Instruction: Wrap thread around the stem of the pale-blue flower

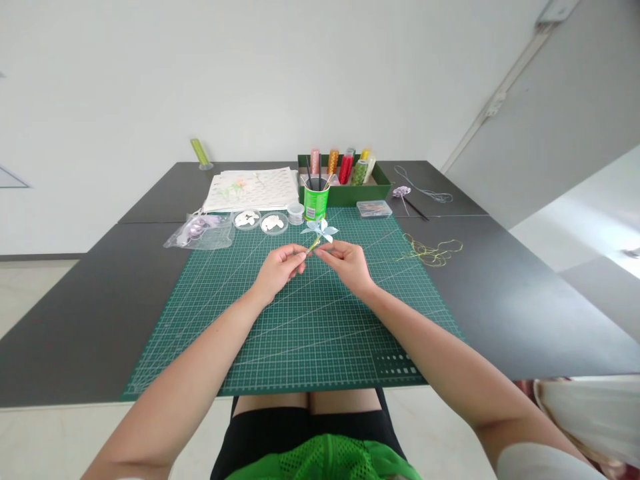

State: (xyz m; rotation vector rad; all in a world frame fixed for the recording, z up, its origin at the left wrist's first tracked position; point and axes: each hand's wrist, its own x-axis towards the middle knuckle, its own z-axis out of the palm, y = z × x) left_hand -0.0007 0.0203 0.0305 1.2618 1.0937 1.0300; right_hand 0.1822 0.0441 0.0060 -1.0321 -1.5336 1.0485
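Nearest the camera, has green mesh cloth over black shorts. Pinches the stem of a pale blue flower in the left hand, above the cutting mat, before a green can. Presses the right hand's thumb and fingers together just beside the stem; cannot tell of anything between.

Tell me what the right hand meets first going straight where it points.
Likely the thin yellow-green stem of the pale-blue petalled flower, held by the left hand. Depth is unclear; the right hand may already touch the stem.
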